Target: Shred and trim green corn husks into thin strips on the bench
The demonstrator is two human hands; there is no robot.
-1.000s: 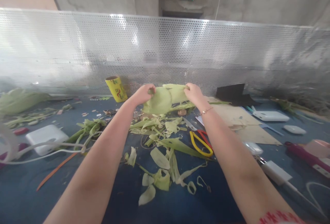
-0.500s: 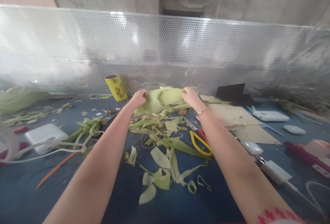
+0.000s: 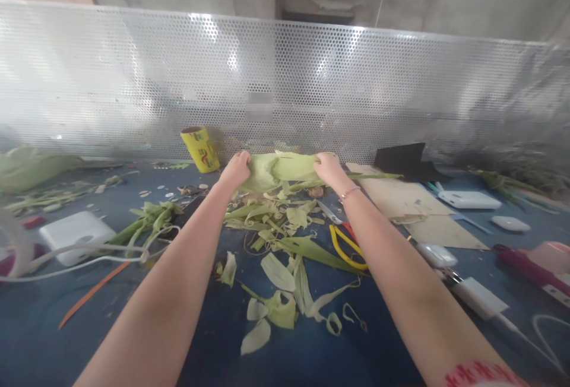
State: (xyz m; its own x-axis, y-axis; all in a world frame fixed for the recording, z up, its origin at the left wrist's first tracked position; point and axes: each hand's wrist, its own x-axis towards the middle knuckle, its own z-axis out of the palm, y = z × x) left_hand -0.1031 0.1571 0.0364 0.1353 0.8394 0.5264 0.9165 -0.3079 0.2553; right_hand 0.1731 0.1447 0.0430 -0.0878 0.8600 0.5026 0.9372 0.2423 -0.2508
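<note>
Stretched between my two hands is a pale green, husk-like piece (image 3: 294, 167), held up above the far part of the table. It looks bunched and bumpy on the left and smoother on the right. My left hand (image 3: 237, 168) grips its left end with the fingers curled in. At the opposite end, my right hand (image 3: 328, 167) pinches the edge between thumb and fingers. Under it lies a heap of green leaf scraps (image 3: 267, 218). Scissors with a yellow handle (image 3: 342, 250) rest beside my right forearm, partly hidden by it. Loose pale leaf strips (image 3: 278, 272) lie nearer to me.
A perforated metal screen (image 3: 178, 78) stands behind the table. Before it leans a yellow tube (image 3: 200, 149). On the left are a white adapter (image 3: 75, 234) with cables and an orange strip (image 3: 91, 295). Cardboard (image 3: 445, 230) and a white charger (image 3: 483, 298) lie on the right.
The held piece is pulled a little straighter between my hands, and my left hand has shifted slightly left. Both hands keep their grip.
</note>
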